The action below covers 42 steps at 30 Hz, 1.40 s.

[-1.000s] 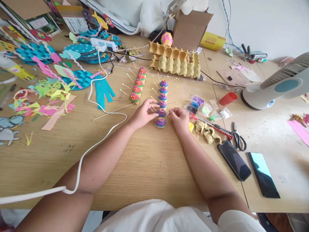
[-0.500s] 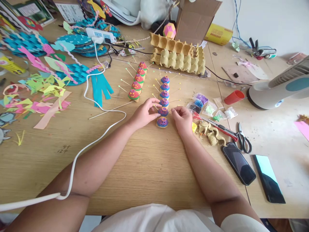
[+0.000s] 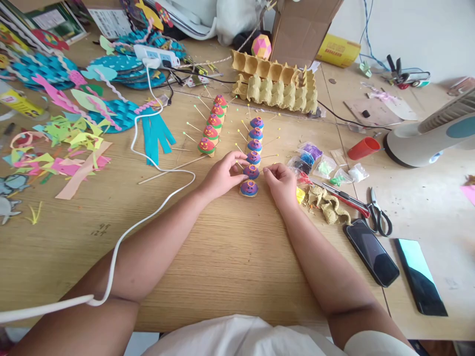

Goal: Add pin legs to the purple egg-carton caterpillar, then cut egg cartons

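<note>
While a row of purple-and-blue domed pieces with smiling faces point(image 3: 254, 145) stands on the pale wood-grain bench point(image 3: 208, 277) between both hands, the left hand point(image 3: 227, 174) has its fingers parted and curved, thumb tip at the second-nearest dome. Just right of that dome, the right hand point(image 3: 279, 180) has thumb and forefinger pinched together; whether they grip a thin pin is too small to tell. Left of it stands a similar red-and-green row point(image 3: 211, 132), beyond lies a tan moulded egg tray point(image 3: 276, 91), and rightward lie black-handled metal scissors point(image 3: 380, 216) touching a black phone point(image 3: 372, 253).
</note>
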Tool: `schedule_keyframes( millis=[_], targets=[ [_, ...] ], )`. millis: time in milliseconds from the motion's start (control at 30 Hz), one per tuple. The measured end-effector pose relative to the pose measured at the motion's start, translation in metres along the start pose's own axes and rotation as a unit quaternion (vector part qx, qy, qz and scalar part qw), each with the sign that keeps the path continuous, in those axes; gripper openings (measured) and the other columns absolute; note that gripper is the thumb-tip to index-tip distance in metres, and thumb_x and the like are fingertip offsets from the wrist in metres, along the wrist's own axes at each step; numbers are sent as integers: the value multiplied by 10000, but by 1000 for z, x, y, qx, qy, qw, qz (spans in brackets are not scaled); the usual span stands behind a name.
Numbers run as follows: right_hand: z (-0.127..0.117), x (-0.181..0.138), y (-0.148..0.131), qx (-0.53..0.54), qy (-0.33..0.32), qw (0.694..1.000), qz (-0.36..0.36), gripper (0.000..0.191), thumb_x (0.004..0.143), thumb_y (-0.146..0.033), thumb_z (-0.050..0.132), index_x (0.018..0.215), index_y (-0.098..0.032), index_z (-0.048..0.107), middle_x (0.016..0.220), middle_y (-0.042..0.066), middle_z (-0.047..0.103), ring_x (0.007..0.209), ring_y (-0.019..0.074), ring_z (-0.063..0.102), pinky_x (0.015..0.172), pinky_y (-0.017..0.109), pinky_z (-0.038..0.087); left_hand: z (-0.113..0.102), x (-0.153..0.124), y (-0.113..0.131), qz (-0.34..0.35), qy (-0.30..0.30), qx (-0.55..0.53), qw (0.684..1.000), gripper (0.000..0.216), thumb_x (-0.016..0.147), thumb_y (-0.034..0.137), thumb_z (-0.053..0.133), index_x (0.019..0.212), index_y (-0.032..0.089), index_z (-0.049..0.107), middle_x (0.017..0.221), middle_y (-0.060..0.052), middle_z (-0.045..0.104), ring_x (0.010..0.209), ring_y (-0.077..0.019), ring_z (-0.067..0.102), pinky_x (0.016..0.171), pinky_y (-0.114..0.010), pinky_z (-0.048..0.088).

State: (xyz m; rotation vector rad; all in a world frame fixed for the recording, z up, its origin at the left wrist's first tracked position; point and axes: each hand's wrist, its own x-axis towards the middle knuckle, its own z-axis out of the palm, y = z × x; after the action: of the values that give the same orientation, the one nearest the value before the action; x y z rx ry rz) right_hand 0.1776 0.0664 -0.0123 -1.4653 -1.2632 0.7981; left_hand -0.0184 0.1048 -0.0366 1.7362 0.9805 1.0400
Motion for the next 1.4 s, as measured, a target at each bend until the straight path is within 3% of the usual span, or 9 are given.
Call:
schedule_keyframes(
  millis=[267, 1400],
  targets=[
    [0, 1, 5, 33, 6, 999, 4, 189, 795, -380, 688, 705, -230, 614, 608, -35, 537, 575, 118, 435, 540, 261, 348, 2, 0, -2, -4, 10, -4, 1000, 479, 776, 214, 795, 1206, 264, 588, 1129, -40, 744, 722, -126, 586, 725, -287, 469],
    [2, -2, 0, -4, -5, 1000, -2, 222, 782, -384, 646, 668, -213, 561, 571, -51, 480, 540, 100, 381, 518, 255, 282, 2, -1, 2, -18, 12, 24, 999, 435, 783, 226, 775, 1177, 227, 590, 1141, -39, 744, 650, -98, 481, 673, -266, 426]
  ],
)
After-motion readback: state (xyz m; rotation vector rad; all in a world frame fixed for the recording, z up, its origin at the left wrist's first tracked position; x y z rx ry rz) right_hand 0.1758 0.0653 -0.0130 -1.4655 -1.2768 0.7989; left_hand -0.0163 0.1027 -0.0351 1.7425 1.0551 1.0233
